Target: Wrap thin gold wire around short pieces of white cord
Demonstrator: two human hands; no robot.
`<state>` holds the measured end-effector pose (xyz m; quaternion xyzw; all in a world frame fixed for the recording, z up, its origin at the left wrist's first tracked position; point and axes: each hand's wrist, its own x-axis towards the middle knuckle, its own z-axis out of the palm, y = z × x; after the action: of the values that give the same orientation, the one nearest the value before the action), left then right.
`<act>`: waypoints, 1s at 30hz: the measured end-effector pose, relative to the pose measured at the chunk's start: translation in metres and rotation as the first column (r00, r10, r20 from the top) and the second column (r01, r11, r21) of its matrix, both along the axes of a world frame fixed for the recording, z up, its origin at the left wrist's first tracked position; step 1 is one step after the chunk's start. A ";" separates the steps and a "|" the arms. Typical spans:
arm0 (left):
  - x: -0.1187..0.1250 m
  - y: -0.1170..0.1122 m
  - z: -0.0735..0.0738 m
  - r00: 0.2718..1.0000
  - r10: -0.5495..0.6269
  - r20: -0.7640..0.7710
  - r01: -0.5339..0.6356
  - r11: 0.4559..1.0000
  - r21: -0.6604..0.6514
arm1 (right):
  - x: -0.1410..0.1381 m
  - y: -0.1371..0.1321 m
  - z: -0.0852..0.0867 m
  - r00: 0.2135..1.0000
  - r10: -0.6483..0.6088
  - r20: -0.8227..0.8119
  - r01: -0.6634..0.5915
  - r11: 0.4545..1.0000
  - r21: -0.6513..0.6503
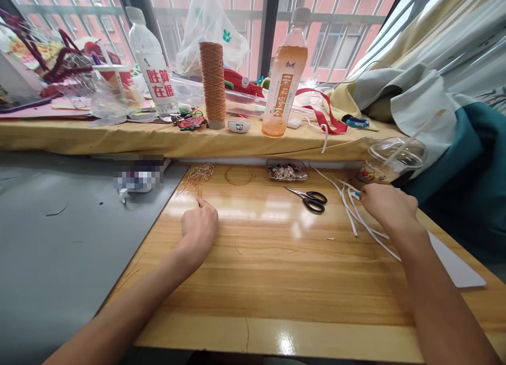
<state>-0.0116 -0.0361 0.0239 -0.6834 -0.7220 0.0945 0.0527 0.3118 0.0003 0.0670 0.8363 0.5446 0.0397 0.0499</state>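
Observation:
My left hand (200,225) is closed, with a short, thin yellowish piece (199,192) sticking up from its fingers. Just beyond lies a tangle of loose brown and white threads (201,173). At the right, my right hand (389,204) is closed over white cords (367,226) on the wooden table. A small blue thing (358,194) shows at its fingertips; most of it is hidden. Black-handled scissors (310,199) lie between the hands, blades partly apart. A coil of brown thread (240,175) lies near the ledge.
A clear tray of small pieces (287,171) sits by the ledge. A lidded plastic cup (391,159) stands beyond my right hand. On the cloth-covered ledge (158,138) stand a brown thread cone (213,86), a tea bottle (286,80) and a clear bottle (152,65). White card (454,262) lies right.

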 end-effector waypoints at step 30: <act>0.019 0.008 -0.007 -0.242 -0.156 0.958 -0.024 0.988 0.155 | -0.149 -0.052 -0.056 0.048 0.340 -0.939 -0.568 0.783 0.254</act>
<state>0.0076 -0.0285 0.0167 -0.5290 -0.4526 -0.5235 -0.4912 0.1626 -0.0514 0.0111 0.4479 0.6898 -0.5191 -0.2327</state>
